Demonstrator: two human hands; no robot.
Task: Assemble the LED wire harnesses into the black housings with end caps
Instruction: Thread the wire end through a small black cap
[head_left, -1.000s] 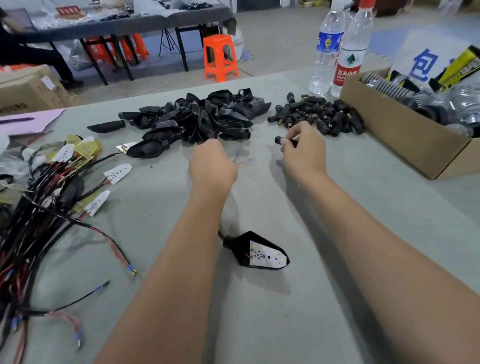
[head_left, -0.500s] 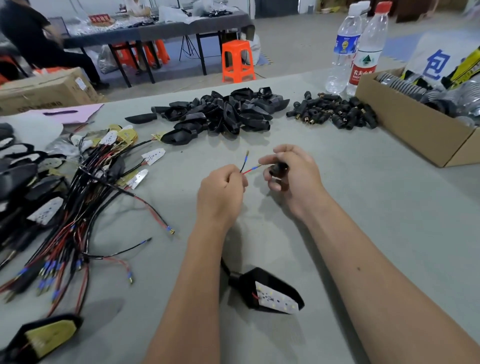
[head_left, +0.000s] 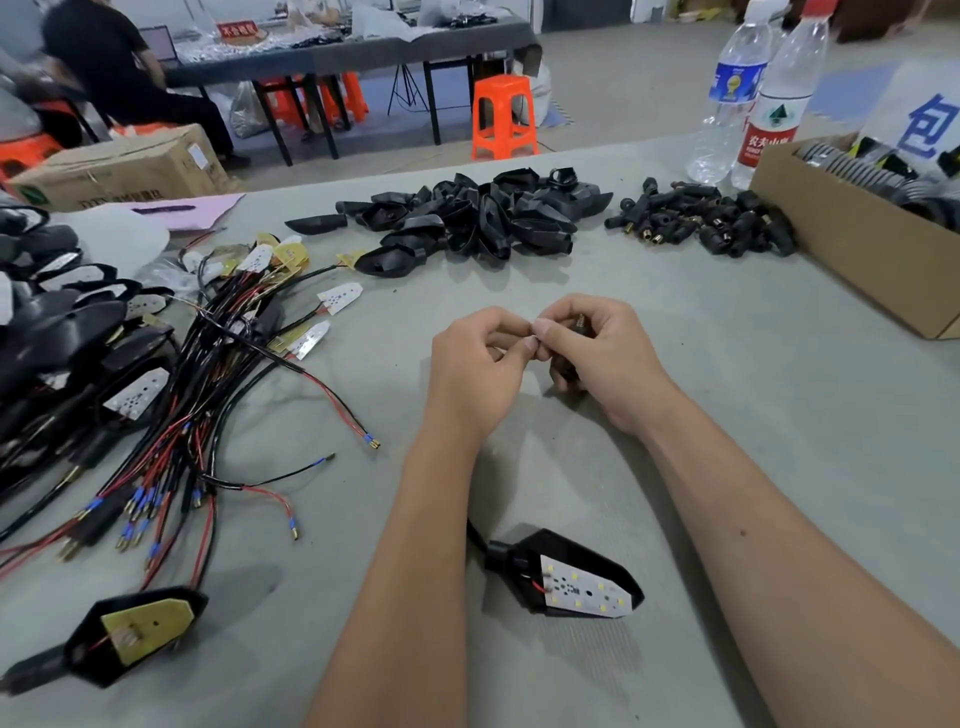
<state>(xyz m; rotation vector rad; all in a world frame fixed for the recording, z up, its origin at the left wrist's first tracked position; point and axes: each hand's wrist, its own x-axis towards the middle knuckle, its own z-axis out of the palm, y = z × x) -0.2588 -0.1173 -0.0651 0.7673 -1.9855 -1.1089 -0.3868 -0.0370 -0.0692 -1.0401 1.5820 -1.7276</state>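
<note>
Both hands meet mid-table (head_left: 675, 441), fingertips touching. R hand (head_left: 602, 358) has fingers curled round a small black end cap (head_left: 566, 370), mostly hidden in the grip; a bit of it pokes out up top by the index finger. L hand (head_left: 475, 366) is curled too, thumb and forefinger pinched right at the cap's mouth; whatever it pinches is too small to see, prob. wire ends, can't tell.

Relative to the hands: nearer the person, between the forearms, lies a black housing (head_left: 566, 577) w/ white LED board facing up, a black lead running from its narrow end under the L forearm. Far side, a heap of empty housings (head_left: 467, 218); right of that heap, a pile of end caps (head_left: 706, 223). Further right, a cardboard box (head_left: 852, 244) of parts, w/ two water bottles (head_left: 748, 98) just behind its left end. Left of the hands, a tangle of wire harnesses (head_left: 171, 415), red and black leads w/ blue-sleeved terminals, LED boards at the far ends. Left edge: a stack of filled housings (head_left: 57, 338). Near-left corner, one housing w/ yellow board (head_left: 137, 631).
</note>
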